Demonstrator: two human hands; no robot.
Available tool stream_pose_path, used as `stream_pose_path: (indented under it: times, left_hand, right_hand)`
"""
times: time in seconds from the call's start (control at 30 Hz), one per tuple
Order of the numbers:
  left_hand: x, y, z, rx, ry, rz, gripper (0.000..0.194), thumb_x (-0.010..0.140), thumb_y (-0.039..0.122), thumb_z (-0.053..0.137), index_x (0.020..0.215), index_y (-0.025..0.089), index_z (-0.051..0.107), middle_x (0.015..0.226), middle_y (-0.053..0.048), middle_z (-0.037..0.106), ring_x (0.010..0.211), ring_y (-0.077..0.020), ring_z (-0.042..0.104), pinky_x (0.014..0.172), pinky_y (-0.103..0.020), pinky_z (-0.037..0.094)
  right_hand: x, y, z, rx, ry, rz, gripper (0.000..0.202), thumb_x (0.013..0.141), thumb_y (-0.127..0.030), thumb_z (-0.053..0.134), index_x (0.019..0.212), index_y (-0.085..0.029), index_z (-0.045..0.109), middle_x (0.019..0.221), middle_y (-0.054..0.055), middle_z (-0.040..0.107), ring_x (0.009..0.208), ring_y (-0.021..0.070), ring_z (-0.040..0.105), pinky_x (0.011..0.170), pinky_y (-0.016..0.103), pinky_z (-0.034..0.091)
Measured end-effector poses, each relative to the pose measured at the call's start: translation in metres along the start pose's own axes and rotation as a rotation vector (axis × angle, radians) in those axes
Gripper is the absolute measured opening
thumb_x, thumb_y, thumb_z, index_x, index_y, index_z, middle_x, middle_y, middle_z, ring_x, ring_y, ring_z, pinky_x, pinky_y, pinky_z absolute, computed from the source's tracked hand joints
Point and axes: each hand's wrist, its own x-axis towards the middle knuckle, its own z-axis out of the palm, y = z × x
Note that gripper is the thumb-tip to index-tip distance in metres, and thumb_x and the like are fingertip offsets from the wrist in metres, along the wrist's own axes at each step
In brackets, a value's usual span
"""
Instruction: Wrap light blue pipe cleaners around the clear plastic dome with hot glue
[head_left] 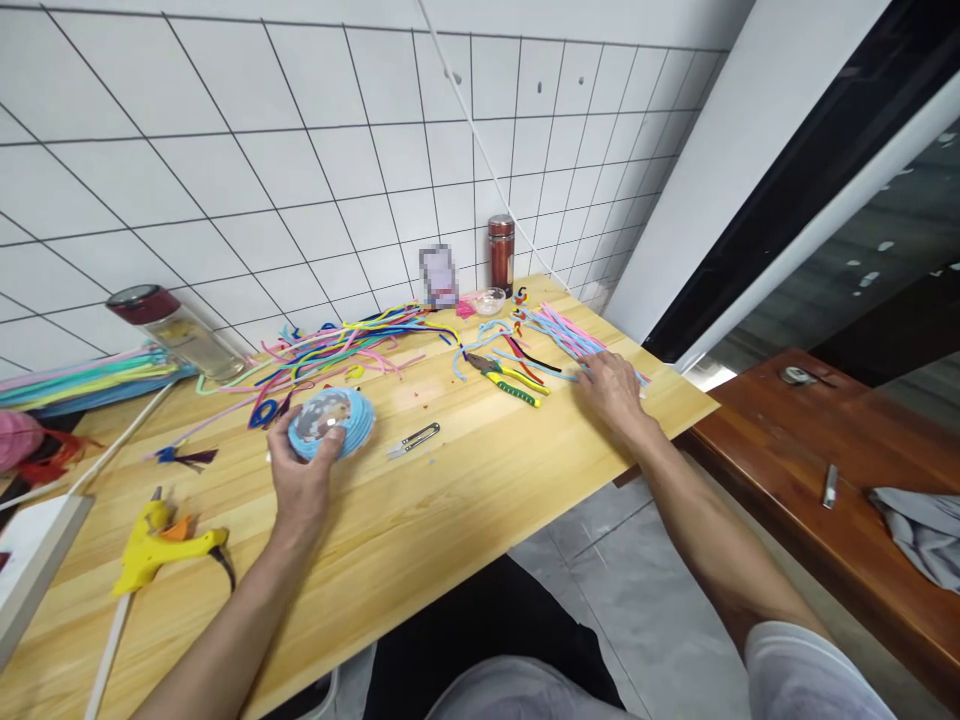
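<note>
My left hand (300, 468) is closed around a round, bowl-like piece (361, 425) ringed with light blue pipe cleaner. Its middle looks grey and mottled, and my thumb rests over it. At the right of the table, my right hand (616, 395) has its fingers bent down and together on a bundle of pink and light blue pipe cleaners (559, 330); the fingertips are partly hidden. Pliers with green and yellow handles (514, 385) lie left of that hand. Small thread snips (415, 441) lie between both hands.
A yellow glue gun (169, 545) lies at the left, near a white power strip (37, 560). Multicoloured pipe cleaners (345, 345) are heaped along the wall. A glass bottle (180, 335), a red flask (501, 255) and a small clear dish (490, 300) stand at the back.
</note>
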Motion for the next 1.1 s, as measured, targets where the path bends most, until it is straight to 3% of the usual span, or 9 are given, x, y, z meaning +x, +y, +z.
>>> stream_pose_path:
  times: [0.17,0.33,0.47,0.63,0.73,0.9,1.1]
  left_hand:
    - [-0.032,0.009,0.021,-0.056,-0.144,-0.087,0.084,0.074,0.059,0.085,0.143,0.025,0.052,0.135,-0.009,0.068,0.122,-0.0277,0.069,0.112,-0.042,0.054]
    - [-0.049,0.008,0.022,-0.029,-0.199,-0.105,0.082,0.071,0.056,0.086,0.14,0.024,0.055,0.138,-0.011,0.065,0.125,-0.03,0.067,0.112,-0.044,0.054]
    - [-0.049,0.002,0.019,-0.027,-0.196,-0.109,0.08,0.072,0.053,0.085,0.14,0.024,0.055,0.137,-0.01,0.064,0.125,-0.0295,0.067,0.111,-0.042,0.054]
    - [-0.047,-0.005,0.015,-0.072,-0.208,-0.131,0.082,0.071,0.055,0.087,0.14,0.024,0.055,0.139,-0.011,0.063,0.126,-0.0295,0.065,0.115,-0.044,0.051]
    - [-0.047,-0.009,0.013,-0.121,-0.188,-0.154,0.087,0.068,0.054,0.09,0.142,0.024,0.055,0.138,-0.011,0.065,0.125,-0.03,0.066,0.113,-0.045,0.052]
    - [-0.048,-0.008,0.014,-0.147,-0.172,-0.143,0.085,0.068,0.051,0.09,0.142,0.025,0.055,0.141,-0.011,0.064,0.127,-0.0298,0.066,0.112,-0.043,0.053]
    - [-0.049,0.001,0.013,-0.119,-0.152,-0.12,0.083,0.066,0.049,0.09,0.139,0.025,0.057,0.138,-0.011,0.065,0.124,-0.0305,0.067,0.109,-0.045,0.055]
  right_hand:
    - [0.012,-0.022,0.01,0.044,-0.078,-0.024,0.029,0.097,-0.016,0.055,0.109,-0.01,0.081,0.119,0.025,0.077,0.117,0.0346,0.066,0.1,0.041,0.044]
    - [0.018,-0.026,0.01,0.2,-0.074,0.032,0.025,0.097,-0.012,0.051,0.099,-0.01,0.077,0.111,0.024,0.077,0.11,0.0318,0.068,0.097,0.04,0.044]
    - [0.022,-0.027,0.001,0.475,-0.027,0.054,0.025,0.1,-0.025,0.049,0.102,-0.016,0.071,0.104,0.015,0.078,0.097,0.0266,0.067,0.091,0.038,0.047]
    - [0.031,-0.037,-0.009,0.893,-0.013,0.098,0.028,0.095,-0.044,0.057,0.106,-0.02,0.068,0.09,0.005,0.077,0.079,0.0203,0.065,0.079,0.035,0.054]
    - [0.032,-0.049,-0.017,1.139,-0.075,0.114,0.04,0.085,-0.052,0.076,0.111,-0.023,0.07,0.089,0.004,0.077,0.074,0.0185,0.068,0.072,0.034,0.058]
    - [0.018,-0.078,-0.032,1.764,-0.292,0.2,0.041,0.069,-0.031,0.097,0.105,-0.024,0.078,0.094,0.002,0.083,0.078,0.015,0.076,0.073,0.026,0.065]
    - [-0.002,-0.113,-0.026,1.782,-0.373,0.175,0.038,0.073,-0.038,0.097,0.103,-0.024,0.079,0.096,0.002,0.085,0.081,0.0155,0.082,0.076,0.025,0.068]
